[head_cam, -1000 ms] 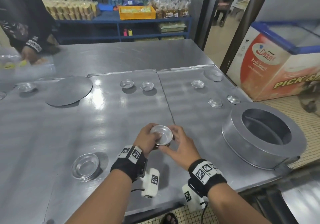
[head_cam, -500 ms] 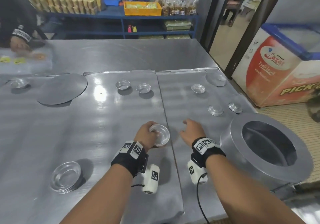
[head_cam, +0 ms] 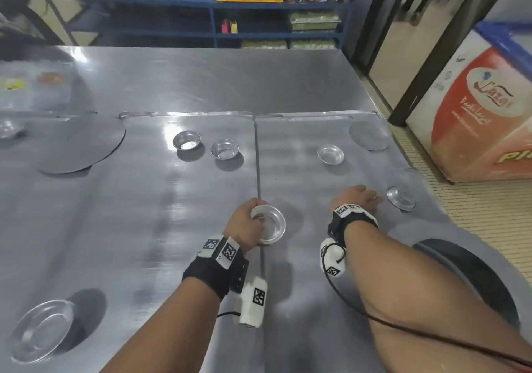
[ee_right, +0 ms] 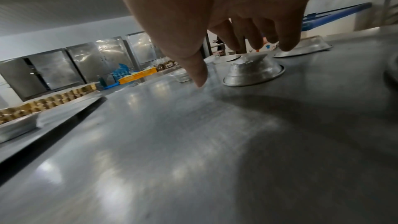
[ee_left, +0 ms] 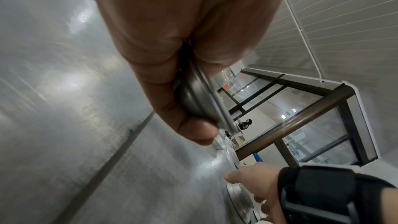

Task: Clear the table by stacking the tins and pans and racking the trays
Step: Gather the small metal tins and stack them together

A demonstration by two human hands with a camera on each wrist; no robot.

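My left hand point(head_cam: 252, 221) grips a small round metal tin point(head_cam: 270, 225) just above the seam between two flat trays; in the left wrist view the tin point(ee_left: 200, 103) is pinched edge-on by thumb and fingers. My right hand point(head_cam: 361, 197) hovers with straight, spread fingers over an upside-down tin point(ee_right: 253, 72), which the hand hides in the head view. A second upside-down tin point(head_cam: 400, 198) lies just to its right. Three upright tins point(head_cam: 186, 140) point(head_cam: 224, 149) point(head_cam: 330, 154) sit farther back.
A big round pan point(head_cam: 466, 280) stands at the near right, partly behind my right arm. A shallow dish point(head_cam: 40, 329) lies near left. A large flat disc point(head_cam: 77, 148) and a small one point(head_cam: 369, 136) lie on the trays point(head_cam: 187, 113). A freezer chest point(head_cam: 475, 107) stands beyond the table's right edge.
My right hand has let go of the tin held by both hands and reached forward and right to the upside-down tins. The left hand still holds its tin.
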